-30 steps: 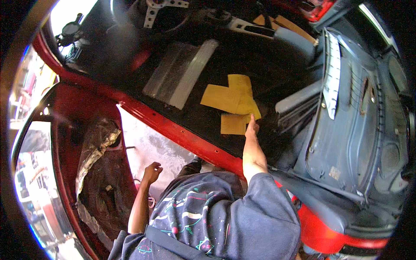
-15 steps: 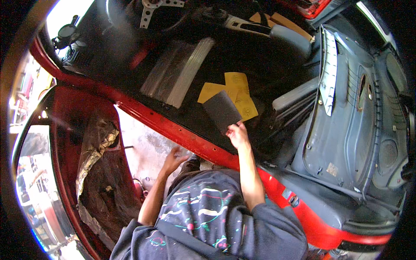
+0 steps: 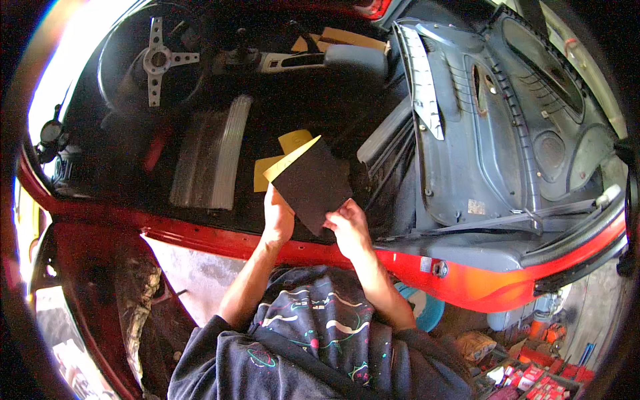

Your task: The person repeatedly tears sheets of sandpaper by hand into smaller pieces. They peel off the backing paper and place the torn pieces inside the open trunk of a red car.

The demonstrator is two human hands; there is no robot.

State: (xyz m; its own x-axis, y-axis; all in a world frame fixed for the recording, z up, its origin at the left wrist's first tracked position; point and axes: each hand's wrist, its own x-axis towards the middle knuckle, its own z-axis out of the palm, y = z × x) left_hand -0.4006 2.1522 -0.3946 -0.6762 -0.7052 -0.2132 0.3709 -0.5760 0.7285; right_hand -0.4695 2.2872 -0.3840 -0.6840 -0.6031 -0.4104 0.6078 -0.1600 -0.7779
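A sheet of sandpaper (image 3: 313,183), dark on its face and yellow where one edge shows its back, is held up over the car's floor. My right hand (image 3: 349,227) pinches its lower right corner between thumb and fingers. At its left edge my left hand (image 3: 279,217) grips it, with the fingers mostly hidden behind the sheet. More yellow-backed sheets (image 3: 268,175) lie on the dark floor just beyond, partly covered by the held one.
A red door sill (image 3: 207,230) runs in front of me, with the open door at left. The steering wheel (image 3: 157,61) is far left, near a ribbed clear plastic mat (image 3: 212,160). Grey trim panels (image 3: 467,127) lean at right. A blue bucket (image 3: 427,308) stands behind my right arm.
My left hand has come up from below the sill and taken hold of the sandpaper. The sheet is lifted and tilted, showing its yellow back. The view has shifted to the right.
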